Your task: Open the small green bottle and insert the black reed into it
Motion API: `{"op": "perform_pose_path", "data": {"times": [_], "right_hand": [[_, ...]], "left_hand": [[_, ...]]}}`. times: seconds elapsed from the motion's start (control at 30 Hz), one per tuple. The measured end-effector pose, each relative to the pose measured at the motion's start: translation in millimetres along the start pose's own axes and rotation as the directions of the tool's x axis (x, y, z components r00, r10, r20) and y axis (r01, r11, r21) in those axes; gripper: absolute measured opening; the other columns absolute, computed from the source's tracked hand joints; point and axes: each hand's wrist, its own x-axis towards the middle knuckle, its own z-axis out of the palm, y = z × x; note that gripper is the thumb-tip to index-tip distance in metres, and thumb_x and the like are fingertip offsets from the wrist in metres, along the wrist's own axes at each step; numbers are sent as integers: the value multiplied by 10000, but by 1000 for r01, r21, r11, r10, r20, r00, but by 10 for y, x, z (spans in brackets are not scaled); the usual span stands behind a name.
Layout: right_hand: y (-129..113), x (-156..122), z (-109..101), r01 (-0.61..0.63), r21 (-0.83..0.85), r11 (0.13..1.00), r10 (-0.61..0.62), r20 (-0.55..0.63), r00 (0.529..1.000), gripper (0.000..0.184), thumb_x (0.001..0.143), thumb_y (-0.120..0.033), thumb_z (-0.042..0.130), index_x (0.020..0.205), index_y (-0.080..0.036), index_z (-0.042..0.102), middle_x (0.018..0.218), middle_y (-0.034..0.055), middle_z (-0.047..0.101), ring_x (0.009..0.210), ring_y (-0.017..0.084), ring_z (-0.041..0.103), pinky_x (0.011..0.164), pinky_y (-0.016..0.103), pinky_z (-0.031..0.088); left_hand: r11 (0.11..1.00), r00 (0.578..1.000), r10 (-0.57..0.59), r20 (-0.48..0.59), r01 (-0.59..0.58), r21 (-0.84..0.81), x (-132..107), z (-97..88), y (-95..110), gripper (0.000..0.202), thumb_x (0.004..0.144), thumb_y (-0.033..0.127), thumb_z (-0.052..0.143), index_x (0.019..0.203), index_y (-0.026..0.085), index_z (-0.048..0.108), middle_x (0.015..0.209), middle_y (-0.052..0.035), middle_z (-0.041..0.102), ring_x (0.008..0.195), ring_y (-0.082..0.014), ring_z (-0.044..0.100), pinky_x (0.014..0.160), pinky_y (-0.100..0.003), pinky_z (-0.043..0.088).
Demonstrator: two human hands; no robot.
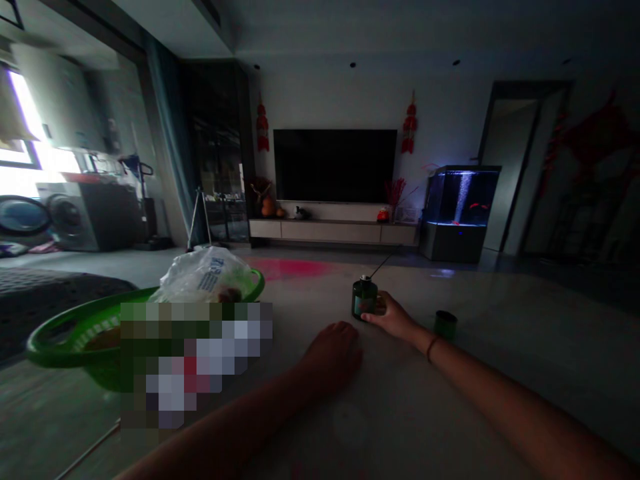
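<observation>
A small dark green reed diffuser bottle [365,299] with a pale label and a silver neck stands upright on the light table [400,400]. One thin dark stick slants up to the right out of its neck. My right hand [387,313] is closed around the bottle's right side, thumb at the front near the base. To the left and nearer, my left hand [333,357] rests on the table, its fingers curled together, apart from the bottle; nothing shows in it. Behind my right wrist sits a short dark green cup-like piece [445,325].
A green plastic basket [75,353] on the left holds a clear plastic bag [205,270]; a pixelated patch hides its front. Beyond the table are a long low cabinet [330,231], a television [335,165] and a lit fish tank [460,200]. The room is dim.
</observation>
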Motion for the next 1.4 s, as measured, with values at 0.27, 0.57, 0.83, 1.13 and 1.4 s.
{"op": "perform_pose_path", "data": {"times": [0.27,0.57,0.83,1.13,1.4], "right_hand": [[109,141,-29,5,-21,1000,-4,39,999,370,637,-239,638,955,-173,462,987,84,616,913,171,585,829,359,429],[57,168,-48,-31,-176,984,36,21,999,339,689,-206,581,1020,-189,508,1023,62,616,925,170,580,825,340,424],[-207,-32,-151,-149,-503,851,144,-50,988,572,686,-231,554,1212,-74,392,1080,167,570,958,217,557,811,319,413],[-106,-327,-784,-239,-659,713,146,-193,970,828,679,-149,461,1347,-49,-18,648,21,606,536,147,551,526,240,392],[-390,-389,-856,-1,-938,347,-126,-48,991,817,688,-48,367,1355,-151,-94,728,88,607,456,142,502,411,235,313]], "left_hand": [[1000,1000,-12,11,12,-16,4,-8,7,292,809,299,391,1048,160,482,1083,-83,519,1003,-202,471,887,-327,353],[1000,1000,2,-8,-2,1,13,-7,-21,266,805,303,397,1020,174,484,1066,-69,519,987,-194,472,887,-322,350],[999,999,-18,-43,20,31,41,16,-48,258,808,284,386,992,176,531,1033,-61,560,949,-189,504,858,-299,365],[956,970,-236,-55,242,164,64,-109,-259,715,819,184,372,1328,254,-125,937,-41,607,721,-156,582,609,-236,387],[947,976,-201,-85,216,239,46,-114,-268,727,810,122,338,1315,295,-155,945,-61,574,684,-169,575,583,-253,394]]}}
